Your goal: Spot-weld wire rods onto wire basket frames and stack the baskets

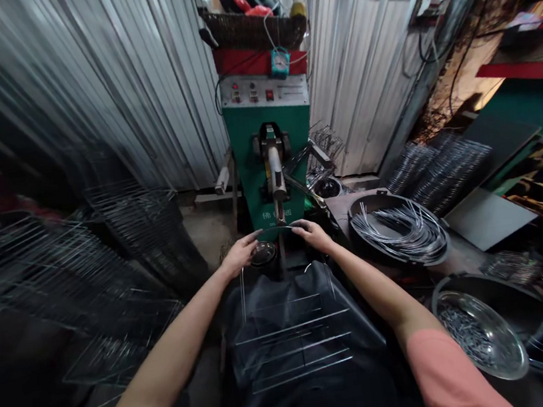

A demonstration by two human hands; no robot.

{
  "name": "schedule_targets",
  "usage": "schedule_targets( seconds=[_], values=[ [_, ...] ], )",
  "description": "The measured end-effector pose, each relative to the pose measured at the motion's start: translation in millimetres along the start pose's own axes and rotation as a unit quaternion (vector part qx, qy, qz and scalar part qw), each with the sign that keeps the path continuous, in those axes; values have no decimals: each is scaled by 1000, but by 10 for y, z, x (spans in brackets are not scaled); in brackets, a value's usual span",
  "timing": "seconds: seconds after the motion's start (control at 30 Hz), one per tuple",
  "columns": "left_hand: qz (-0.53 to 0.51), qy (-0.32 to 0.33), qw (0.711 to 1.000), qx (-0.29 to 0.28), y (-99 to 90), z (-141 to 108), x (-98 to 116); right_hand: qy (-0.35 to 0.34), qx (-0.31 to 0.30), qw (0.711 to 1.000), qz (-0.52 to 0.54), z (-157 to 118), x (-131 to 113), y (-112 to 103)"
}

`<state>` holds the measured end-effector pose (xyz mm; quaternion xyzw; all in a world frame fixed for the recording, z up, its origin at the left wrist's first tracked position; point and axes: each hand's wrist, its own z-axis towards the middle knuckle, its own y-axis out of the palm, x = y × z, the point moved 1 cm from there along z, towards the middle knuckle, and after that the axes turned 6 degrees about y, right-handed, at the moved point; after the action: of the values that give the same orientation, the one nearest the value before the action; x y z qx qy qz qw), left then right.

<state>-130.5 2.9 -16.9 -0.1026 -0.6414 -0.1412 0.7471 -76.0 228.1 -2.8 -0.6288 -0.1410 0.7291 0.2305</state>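
Note:
Both of my hands hold a wire frame (290, 335) that stands up from my black apron (307, 387), with straight steel rods across it and a curved top wire (275, 228). My left hand (241, 253) and my right hand (312, 235) each close on that curved wire, close to the electrodes of a green spot-welding machine (270, 163). A small round dish (263, 253) sits just below my left hand. The lower part of the frame lies against my apron.
To the right stand a black tub of bent wires (399, 229) and a glass bowl of small metal pieces (481, 332). Stacked wire racks (75, 285) fill the left side. Corrugated metal sheeting (358, 70) stands behind the machine.

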Motion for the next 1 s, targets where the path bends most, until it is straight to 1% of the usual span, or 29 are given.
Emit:
schedule_targets(
  seconds=[0.07,0.1,0.13,0.2,0.27,0.3,0.37,0.43,0.5,0.6,0.67,0.73,0.8,0.87,0.93,1.0],
  values=[
    [51,19,998,-20,24,52,18,-17,-2,998,-60,29,37,7],
    [76,33,996,-34,34,85,44,-25,-8,994,-108,44,28,0],
    [92,61,993,-34,42,118,73,-32,-17,985,-166,58,9,-9],
    [113,107,987,-43,60,176,107,-38,-39,954,-296,75,-44,-18],
    [129,133,981,-57,78,219,91,-38,-61,910,-408,84,-94,-13],
    [141,143,978,-62,86,237,68,-37,-73,890,-448,89,-112,-6],
    [177,168,967,-70,98,275,10,-39,-95,862,-496,106,-131,8],
    [224,193,952,-81,104,317,-43,-42,-117,845,-520,133,-128,17],
    [265,209,937,-94,105,363,-84,-44,-129,835,-533,168,-108,21],
    [301,213,923,-109,101,425,-126,-49,-128,838,-528,229,-66,31],
    [311,210,921,-109,102,455,-151,-51,-126,847,-515,268,-38,40],
    [308,202,924,-98,109,480,-175,-46,-129,849,-510,304,-14,48],
    [303,193,929,-86,123,507,-197,-38,-139,843,-518,335,7,54],
    [317,189,925,-89,143,539,-213,-33,-147,835,-530,363,25,58],
    [363,190,905,-111,169,578,-220,-30,-150,826,-543,388,43,58],
    [434,188,870,-141,197,618,-213,-28,-152,816,-557,412,64,56]
  ],
)
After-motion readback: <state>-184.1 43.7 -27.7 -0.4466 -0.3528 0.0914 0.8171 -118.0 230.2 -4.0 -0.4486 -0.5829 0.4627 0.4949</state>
